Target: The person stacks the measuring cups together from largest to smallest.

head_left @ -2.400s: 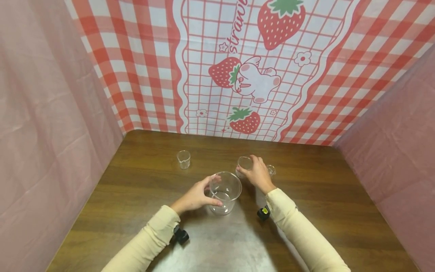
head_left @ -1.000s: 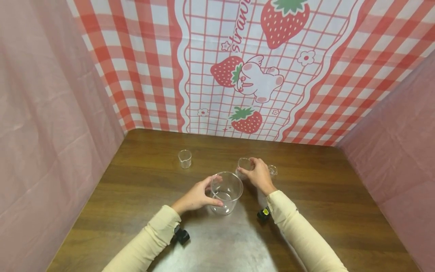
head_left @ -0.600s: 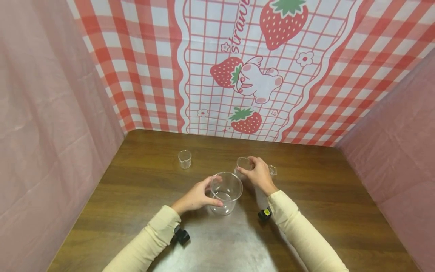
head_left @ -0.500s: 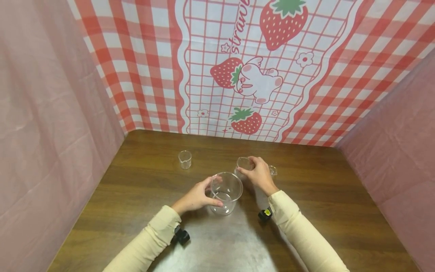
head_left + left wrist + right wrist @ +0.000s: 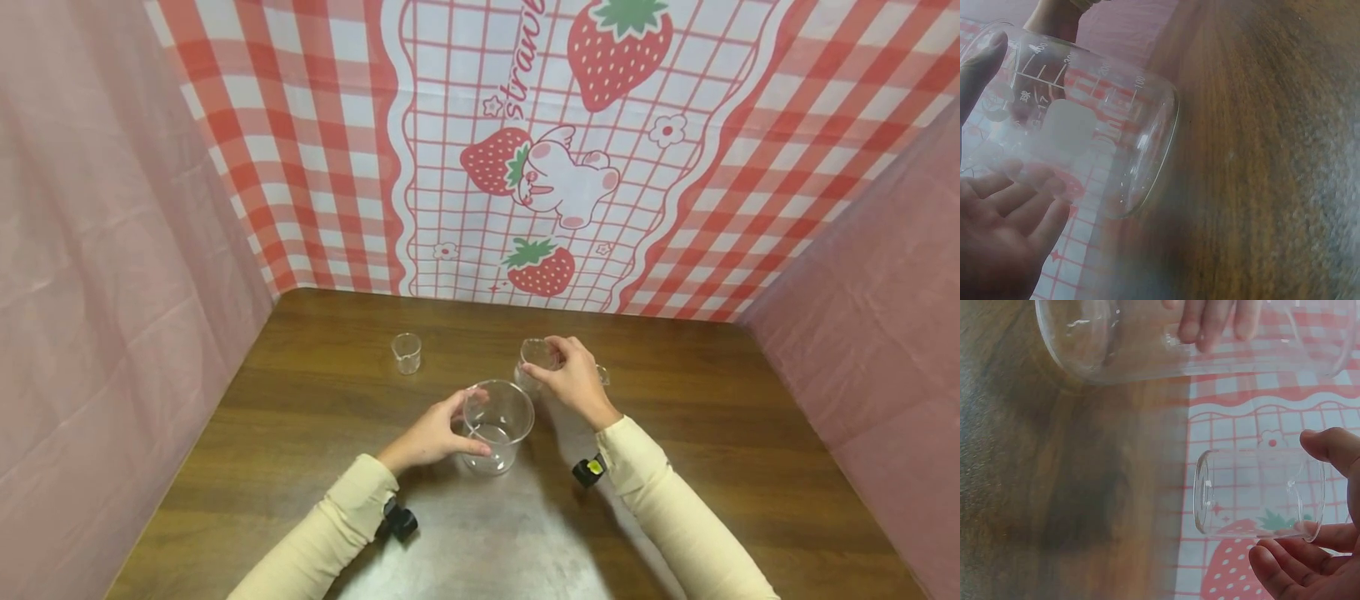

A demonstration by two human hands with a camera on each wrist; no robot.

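A large clear glass beaker (image 5: 498, 425) stands on the table, and my left hand (image 5: 435, 432) grips its left side, thumb in front and fingers behind. In the left wrist view white scale marks show on the large beaker (image 5: 1079, 119). My right hand (image 5: 573, 379) pinches a medium clear beaker (image 5: 531, 367) near its rim, just behind and right of the large one. The right wrist view shows the medium beaker (image 5: 1254, 495) between the thumb and fingers of my right hand (image 5: 1329, 537), its base off the table. It looks transparent, with no contents visible.
A small beaker (image 5: 407, 354) stands at the back left of the wooden table (image 5: 337, 400). Another small glass piece (image 5: 603, 375) is partly hidden behind my right hand. A patterned cloth (image 5: 330, 167) hangs behind the table, with pink curtains at both sides.
My right hand has raised the medium beaker slightly and shifted it a little left. My left hand and the large beaker have stayed in place.
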